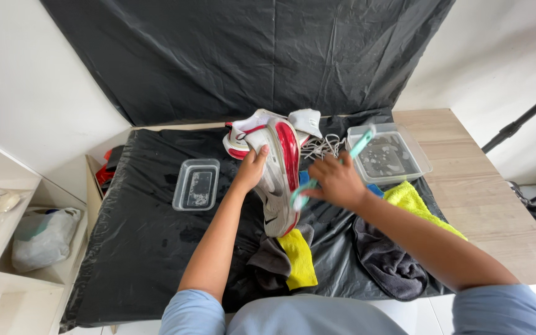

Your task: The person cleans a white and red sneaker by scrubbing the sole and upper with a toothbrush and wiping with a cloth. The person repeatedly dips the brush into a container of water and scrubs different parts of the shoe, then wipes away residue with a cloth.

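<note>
Your left hand (252,167) grips a red-and-white sneaker (277,180) w/ fingers wrapped on its upper, holding it tilted on edge over the black plastic sheet (150,248) covering the tabletop. Your right hand (337,181) has fingers closed round a teal-handled brush (336,169), its head touching the shoe's side. Clear plastic tubs sit left (196,184) & right (389,153); yellow (299,257) & grey (386,263) cloths lie near you.

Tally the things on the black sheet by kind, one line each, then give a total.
Sneakers, red and white: 2, one held, one behind
Clear plastic tubs: 2, small, large
Cloths: 4, two yellow, two dark grey
Teal brush: 1
Bundle of laces: 1
White insole: 1
Total: 11
</note>
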